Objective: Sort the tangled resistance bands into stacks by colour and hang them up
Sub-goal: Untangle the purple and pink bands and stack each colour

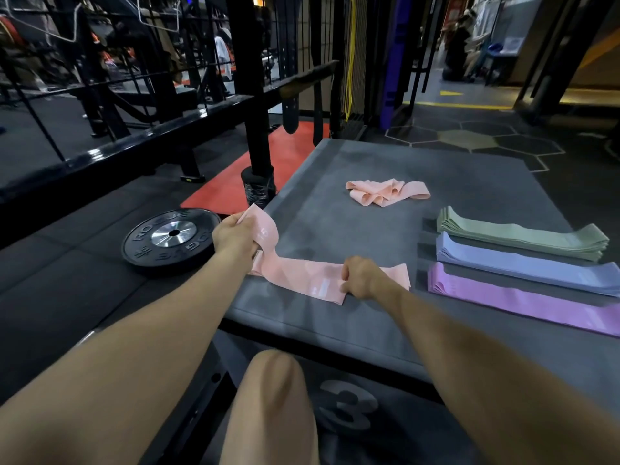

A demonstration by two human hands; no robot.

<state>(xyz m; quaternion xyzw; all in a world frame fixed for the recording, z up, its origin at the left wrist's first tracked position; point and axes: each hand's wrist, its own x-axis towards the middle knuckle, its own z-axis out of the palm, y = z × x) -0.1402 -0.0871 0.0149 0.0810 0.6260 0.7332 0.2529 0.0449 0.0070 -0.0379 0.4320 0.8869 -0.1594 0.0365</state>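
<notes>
A pink band [298, 275] lies stretched along the near left part of the grey padded box [352, 223]. My left hand [236, 238] grips its raised left end at the box's edge. My right hand [360, 278] pinches the band near its right end, knuckles up. A tangled heap of pink bands [385, 193] sits farther back in the middle. On the right lie three flat stacks side by side: green [523, 238], blue [526, 268] and purple [523, 298].
A black weight plate [171, 238] lies on the floor left of the box. A black rack post [256, 129] and rails stand behind it, over a red mat [268, 166]. A yellow band [350, 58] hangs on the mesh wall. My knee [271, 397] is below.
</notes>
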